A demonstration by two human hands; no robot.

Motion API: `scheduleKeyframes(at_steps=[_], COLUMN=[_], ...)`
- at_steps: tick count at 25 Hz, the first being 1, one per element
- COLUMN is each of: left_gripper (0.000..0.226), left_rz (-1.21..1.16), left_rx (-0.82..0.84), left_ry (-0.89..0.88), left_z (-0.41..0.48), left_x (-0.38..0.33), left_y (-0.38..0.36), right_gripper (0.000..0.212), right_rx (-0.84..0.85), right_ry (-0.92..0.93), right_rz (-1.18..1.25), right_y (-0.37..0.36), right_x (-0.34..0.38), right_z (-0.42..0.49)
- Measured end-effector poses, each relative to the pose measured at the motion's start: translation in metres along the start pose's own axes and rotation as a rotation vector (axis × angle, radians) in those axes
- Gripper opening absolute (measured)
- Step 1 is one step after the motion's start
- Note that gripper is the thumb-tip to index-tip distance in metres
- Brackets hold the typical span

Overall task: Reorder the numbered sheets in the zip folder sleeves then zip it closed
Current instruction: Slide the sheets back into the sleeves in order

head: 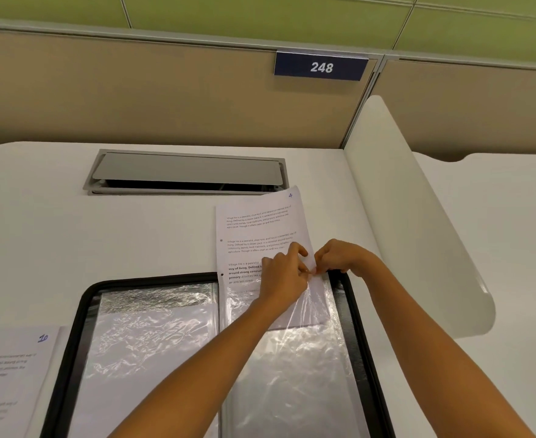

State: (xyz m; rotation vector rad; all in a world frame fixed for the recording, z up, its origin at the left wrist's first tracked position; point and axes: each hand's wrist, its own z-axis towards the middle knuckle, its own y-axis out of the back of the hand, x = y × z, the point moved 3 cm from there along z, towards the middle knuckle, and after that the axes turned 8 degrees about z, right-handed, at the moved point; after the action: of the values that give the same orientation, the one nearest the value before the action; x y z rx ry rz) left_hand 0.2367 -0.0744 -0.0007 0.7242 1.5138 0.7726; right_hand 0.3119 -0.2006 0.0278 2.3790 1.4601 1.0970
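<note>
A black zip folder (70, 336) lies open on the white desk, with crinkled clear sleeves on both halves. A printed sheet numbered 4 (257, 222) sticks more than halfway out of the top of the right-hand sleeve (295, 358). My left hand (284, 276) pinches the sheet near its right edge at the sleeve's mouth. My right hand (339, 257) pinches the sleeve's top right corner, close against the left hand. The left-hand sleeve (152, 343) holds a sheet with its blank back up. Another sheet, numbered 10 (7, 374), lies on the desk left of the folder.
A grey cable hatch (187, 172) is set into the desk (54, 235) behind the folder, its lid partly raised. A white curved divider (418, 222) rises at the right. A beige partition carries a blue plate reading 248 (321, 67).
</note>
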Motion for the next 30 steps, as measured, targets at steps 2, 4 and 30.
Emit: scheduleKeyframes(at_steps=[2, 4, 30], left_gripper=[0.031, 0.031, 0.029], left_rz=[0.001, -0.004, -0.278], left_rx=[-0.029, -0.066, 0.352], left_ry=[-0.018, -0.005, 0.479], left_z=[-0.002, -0.003, 0.01], left_x=[-0.002, -0.001, 0.138], left_y=[-0.001, 0.001, 0.082], right_gripper=[0.008, 0.015, 0.022], right_rx=[0.023, -0.003, -0.129], right_ry=[-0.049, -0.081, 0.095], right_rz=[-0.061, -0.048, 0.288], right_y=[0.004, 0.007, 0.004], right_x=[0.003, 0.007, 0.005], right_z=[0.0, 0.002, 0.0])
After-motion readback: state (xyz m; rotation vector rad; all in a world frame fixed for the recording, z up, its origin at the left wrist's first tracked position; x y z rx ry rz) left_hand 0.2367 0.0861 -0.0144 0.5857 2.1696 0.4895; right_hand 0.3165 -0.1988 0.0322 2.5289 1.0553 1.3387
